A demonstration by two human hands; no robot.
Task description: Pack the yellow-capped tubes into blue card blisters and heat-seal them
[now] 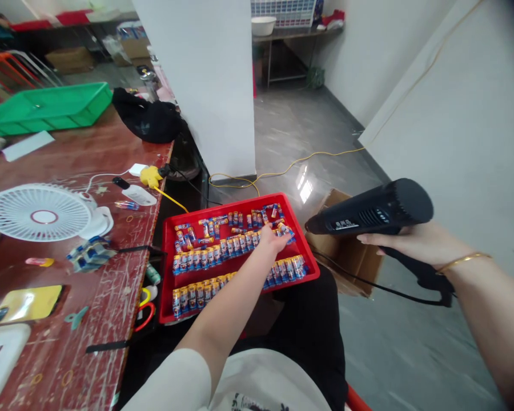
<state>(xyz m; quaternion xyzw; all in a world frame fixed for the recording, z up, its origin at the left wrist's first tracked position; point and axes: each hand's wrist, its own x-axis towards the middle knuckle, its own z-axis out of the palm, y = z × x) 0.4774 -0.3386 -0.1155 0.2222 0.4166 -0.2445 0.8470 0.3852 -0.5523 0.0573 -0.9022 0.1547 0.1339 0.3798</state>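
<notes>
A red tray [240, 268] rests across my lap, filled with small blue-and-gold batteries; two long rows [192, 261] stand upright and several loose ones [209, 229] lie behind them. My left hand [273, 238] reaches into the right part of the tray, its thumb and fingers around a few batteries [285, 229] at the end of the rear row. The fingertips are partly hidden. My right hand [405, 242] grips the handle of a black heat gun [368, 208], whose nozzle points left, just right of the tray.
An open cardboard box [346, 257] stands on the floor below the heat gun, whose cord hangs nearby. The worn red table [94, 285] at left bears a white fan [38, 214], a yellow phone [29, 302] and a green crate [47, 108]. A yellow cable [291, 165] crosses the floor.
</notes>
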